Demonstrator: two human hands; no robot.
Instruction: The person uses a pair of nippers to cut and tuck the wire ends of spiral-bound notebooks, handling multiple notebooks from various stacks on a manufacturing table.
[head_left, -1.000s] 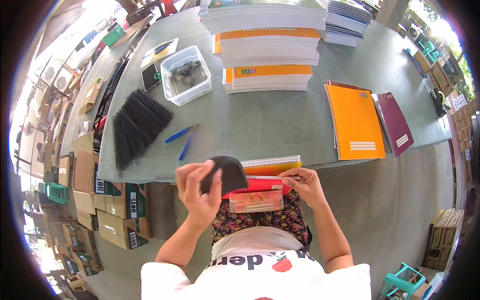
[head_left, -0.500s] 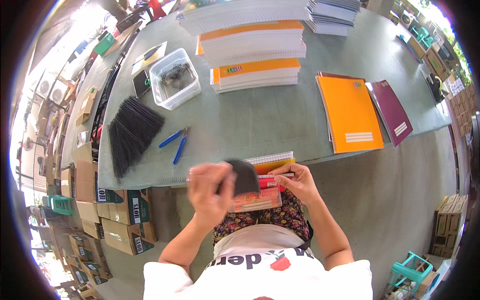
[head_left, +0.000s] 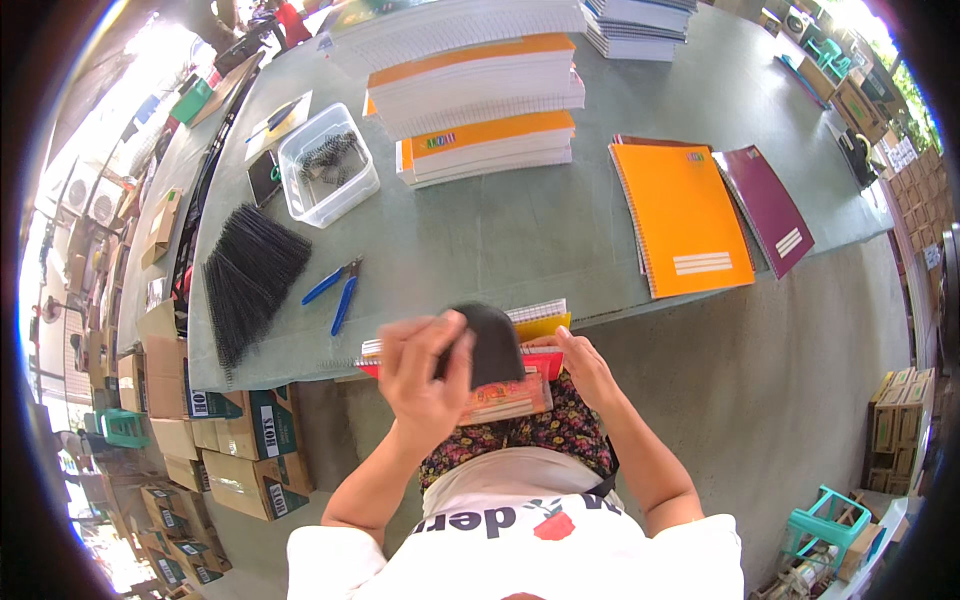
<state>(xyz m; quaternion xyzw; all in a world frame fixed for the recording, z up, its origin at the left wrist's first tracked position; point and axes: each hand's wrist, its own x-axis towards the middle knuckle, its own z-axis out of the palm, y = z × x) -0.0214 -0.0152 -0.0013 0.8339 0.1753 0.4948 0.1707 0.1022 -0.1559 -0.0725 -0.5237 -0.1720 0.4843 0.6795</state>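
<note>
Between the fingers of my left hand (head_left: 418, 375) is a dark, flat pad with a rounded edge (head_left: 490, 345); the hand is slightly blurred. The pad covers part of a red spiral notebook (head_left: 545, 363) at the table's front edge, by my lap. My right hand (head_left: 585, 368) grips the right end of that notebook, its fingertips partly hidden. Just beyond lies a notebook with a yellow cover (head_left: 542, 327). Below the red one, against my lap, rests a reddish printed piece with pale strips (head_left: 508, 400). A wire coil (head_left: 372, 362) sticks out left of the red notebook.
Blue-handled cutters (head_left: 335, 293), a bundle of black spiral coils (head_left: 252, 280) and a clear plastic box (head_left: 345, 205) lie on the left. Stacked notebooks (head_left: 490, 155) stand at the back. An orange notebook (head_left: 685, 220) and a maroon notebook (head_left: 765, 210) are at the right.
The dark pad has moved up slightly, and more of it shows above the notebook. My right hand's fingers have straightened at the notebook's end. The whole view has shifted a little.
</note>
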